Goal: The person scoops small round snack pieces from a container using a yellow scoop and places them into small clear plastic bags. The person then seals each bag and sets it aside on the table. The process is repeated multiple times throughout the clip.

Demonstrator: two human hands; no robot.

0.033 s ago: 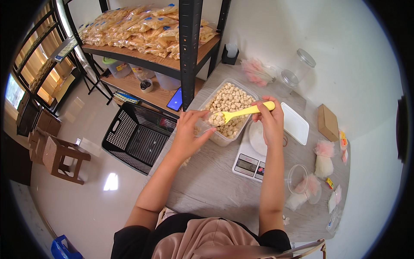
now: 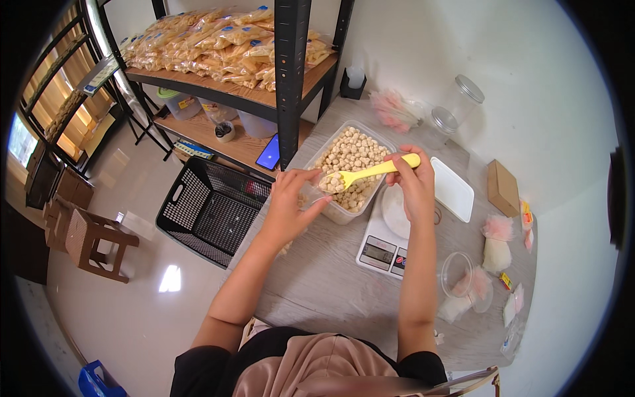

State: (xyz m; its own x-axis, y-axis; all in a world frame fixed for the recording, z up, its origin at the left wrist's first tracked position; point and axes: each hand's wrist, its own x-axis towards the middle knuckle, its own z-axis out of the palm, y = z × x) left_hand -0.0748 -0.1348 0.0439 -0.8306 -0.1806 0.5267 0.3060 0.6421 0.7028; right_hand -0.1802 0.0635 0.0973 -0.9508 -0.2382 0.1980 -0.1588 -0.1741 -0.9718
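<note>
My right hand [image 2: 414,182] is closed around the handle of a yellow spoon [image 2: 377,170]. Several small, round, pale snack pieces [image 2: 335,182] sit in its bowl, close to the fingers of my left hand [image 2: 288,204]. Those left fingers are curved around what looks like the mouth of a small clear plastic bag [image 2: 309,192], partly hidden by the hand. Beneath the spoon stands a clear rectangular tub [image 2: 340,216] holding many of the same pieces [image 2: 357,144]. A white kitchen scale [image 2: 372,233] is by my right wrist.
A white lid [image 2: 453,190], a brown box [image 2: 503,188] and clear jars [image 2: 463,99] lie to the right. Pink-tied bags [image 2: 497,246] and a round clear lid [image 2: 457,274] are nearer. A black crate [image 2: 210,208] stands left, below a shelf [image 2: 218,86] of packed snacks.
</note>
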